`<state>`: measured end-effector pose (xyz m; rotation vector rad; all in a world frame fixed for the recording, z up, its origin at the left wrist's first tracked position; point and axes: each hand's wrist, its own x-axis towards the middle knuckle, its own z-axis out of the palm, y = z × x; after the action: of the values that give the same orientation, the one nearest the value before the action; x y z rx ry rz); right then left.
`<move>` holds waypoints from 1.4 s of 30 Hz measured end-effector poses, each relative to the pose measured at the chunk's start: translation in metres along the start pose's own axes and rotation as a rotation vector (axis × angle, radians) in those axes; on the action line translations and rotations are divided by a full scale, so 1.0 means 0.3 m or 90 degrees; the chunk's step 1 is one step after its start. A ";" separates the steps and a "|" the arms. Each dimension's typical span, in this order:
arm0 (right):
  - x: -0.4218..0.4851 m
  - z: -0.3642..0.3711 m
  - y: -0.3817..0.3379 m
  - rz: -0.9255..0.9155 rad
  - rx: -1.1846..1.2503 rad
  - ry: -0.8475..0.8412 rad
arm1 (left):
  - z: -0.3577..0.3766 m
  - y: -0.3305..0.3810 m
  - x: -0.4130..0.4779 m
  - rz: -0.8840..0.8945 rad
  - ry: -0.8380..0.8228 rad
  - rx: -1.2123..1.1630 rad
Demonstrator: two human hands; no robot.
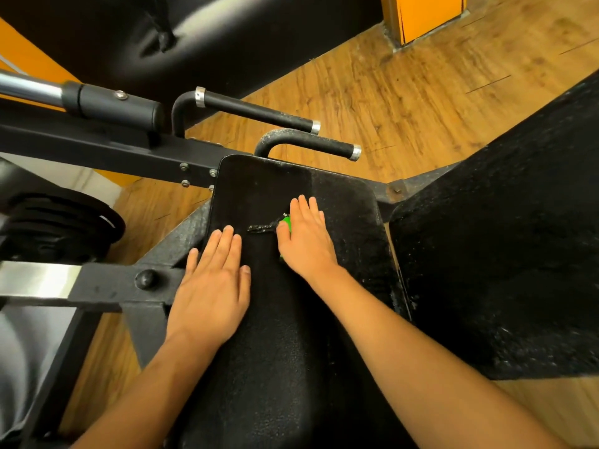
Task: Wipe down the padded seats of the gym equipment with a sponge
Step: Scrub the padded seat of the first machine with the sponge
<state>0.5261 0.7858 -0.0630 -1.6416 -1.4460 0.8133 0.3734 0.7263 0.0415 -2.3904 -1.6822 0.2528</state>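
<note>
Head view — sponge (286, 222) lies on seat (256, 186) beneath right hand (308, 243) — mostly hidden.

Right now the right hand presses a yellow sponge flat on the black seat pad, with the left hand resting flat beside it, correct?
No: the sponge is green, not yellow, as the head view shows. The right hand does press it on the black seat pad, and the left hand rests flat beside it.
</note>
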 end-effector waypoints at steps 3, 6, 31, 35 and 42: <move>0.053 -0.008 -0.003 0.007 -0.017 -0.009 | 0.001 0.000 0.001 0.000 0.002 -0.008; 0.061 -0.004 -0.002 0.006 -0.035 -0.010 | 0.001 -0.003 0.004 0.000 -0.004 -0.007; -0.078 0.001 -0.006 0.016 -0.028 -0.019 | -0.011 0.001 0.006 -0.012 -0.016 -0.008; -0.044 -0.005 -0.015 0.024 -0.037 -0.023 | -0.007 -0.004 0.006 -0.007 -0.013 -0.008; -0.142 -0.008 -0.009 0.019 -0.026 -0.036 | -0.009 0.000 0.009 -0.012 -0.020 -0.001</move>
<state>0.5207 0.7434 -0.0610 -1.6867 -1.4888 0.8591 0.3749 0.7287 0.0442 -2.3830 -1.7179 0.2871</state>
